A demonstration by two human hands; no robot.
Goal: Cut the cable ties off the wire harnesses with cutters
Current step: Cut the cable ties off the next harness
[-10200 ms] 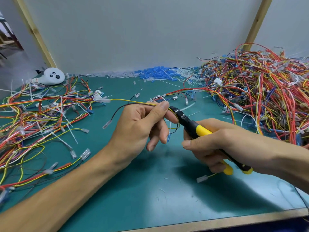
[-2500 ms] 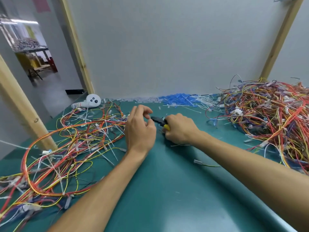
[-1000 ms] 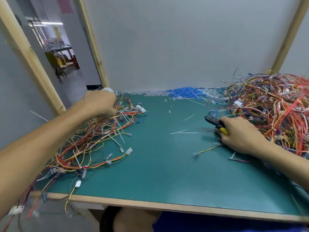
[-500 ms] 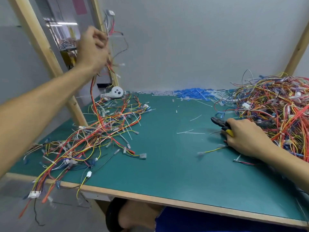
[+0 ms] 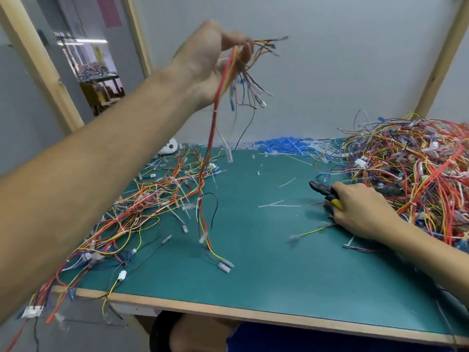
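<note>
Green table mat (image 5: 253, 275) below a white wall (image 5: 330, 72). Head view: the left hand (image 5: 210, 62) is raised above the mat, fingers curled tight around the top of a wire harness (image 5: 214, 118). The harness hangs down and its lower ends reach the mat. The right hand (image 5: 360, 209) rests on the mat beside the tangled wire pile (image 5: 418, 174), fingers closed around the cutters (image 5: 321, 189), tip pointing left.

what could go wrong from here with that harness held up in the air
The harness hanging from the left hand trails down past the left pile, so pulling it may snag and drag its neighbours. Some strands hang over the table edge and could slide off.
</note>
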